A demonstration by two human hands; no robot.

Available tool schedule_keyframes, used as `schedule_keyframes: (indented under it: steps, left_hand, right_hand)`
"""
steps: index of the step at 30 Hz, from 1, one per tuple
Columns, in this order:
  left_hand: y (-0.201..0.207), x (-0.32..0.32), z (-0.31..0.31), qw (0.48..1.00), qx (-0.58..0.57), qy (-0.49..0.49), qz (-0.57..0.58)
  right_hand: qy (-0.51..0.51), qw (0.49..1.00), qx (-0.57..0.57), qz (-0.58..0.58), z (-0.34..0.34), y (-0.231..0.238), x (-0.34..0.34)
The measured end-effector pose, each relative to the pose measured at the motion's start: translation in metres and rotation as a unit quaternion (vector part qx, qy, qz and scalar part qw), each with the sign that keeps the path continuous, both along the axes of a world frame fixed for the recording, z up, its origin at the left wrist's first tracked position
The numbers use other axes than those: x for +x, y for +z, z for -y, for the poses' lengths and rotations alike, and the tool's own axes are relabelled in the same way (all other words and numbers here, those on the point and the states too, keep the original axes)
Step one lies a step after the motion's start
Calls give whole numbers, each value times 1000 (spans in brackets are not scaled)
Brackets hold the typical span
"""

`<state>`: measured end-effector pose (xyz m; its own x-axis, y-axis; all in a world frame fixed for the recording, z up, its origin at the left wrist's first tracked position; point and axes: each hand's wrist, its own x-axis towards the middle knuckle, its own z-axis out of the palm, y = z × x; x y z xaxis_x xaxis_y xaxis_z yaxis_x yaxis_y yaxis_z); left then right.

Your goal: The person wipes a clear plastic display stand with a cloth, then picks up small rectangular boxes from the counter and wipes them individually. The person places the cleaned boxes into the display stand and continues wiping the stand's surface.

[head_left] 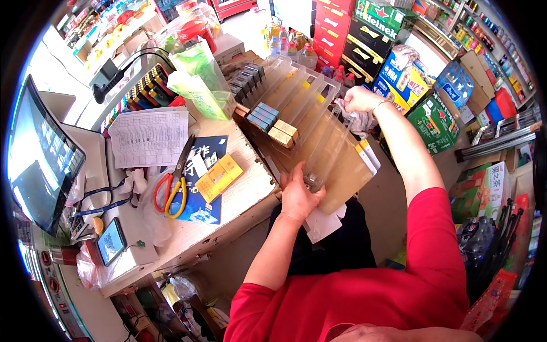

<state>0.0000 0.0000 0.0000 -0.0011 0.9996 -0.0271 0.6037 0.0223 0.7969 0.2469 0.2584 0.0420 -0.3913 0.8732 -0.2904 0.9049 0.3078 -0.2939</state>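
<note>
A clear plastic divided tray with long parallel channels lies tilted across the right end of the counter and juts past its edge over my lap. My left hand grips its near corner, the fingers up on the channel wall. In my right hand, closed and bunched, is a crumpled pale rag, held against the tray's far right side. Small blue boxes and gold boxes sit in channels on the tray's left part. Dark small boxes stand farther back. White paper hangs below my left hand.
Scissors with red and yellow handles lie on the counter beside a yellow card and a printed sheet. A monitor and phone are at left. Stacked drink cartons stand behind the tray.
</note>
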Motion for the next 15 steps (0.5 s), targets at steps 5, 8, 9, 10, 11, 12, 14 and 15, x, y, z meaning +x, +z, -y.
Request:
schedule_keyframes:
  steps: [5,8,9,10,11,12,14,15]
  left_hand:
    - [2,-8,-4,1000,15,-2,-15]
    - [0,4,-5,1000,9,0,8]
    - [0,5,-5,1000,11,0,6]
    - [0,4,-4,1000,12,0,1]
    - [0,3,-3,1000,13,-1,-4]
    - [0,3,-3,1000,20,-5,-8]
    - [-4,4,-1,999,29,-6,-15]
    - [-4,2,-1,1000,28,-1,-11]
  right_hand:
    - [-40,969,175,172,20,-23,-55]
    - [-32,970,178,161,19,-12,-40]
    - [-28,973,176,149,19,-10,-33]
    - [-16,982,152,109,12,-4,-27]
    - [-28,993,94,73,7,2,-19]
    - [-32,997,67,-29,0,-3,1]
    - [-43,983,34,-173,-5,-5,23]
    - [-53,974,30,-217,-4,2,25]
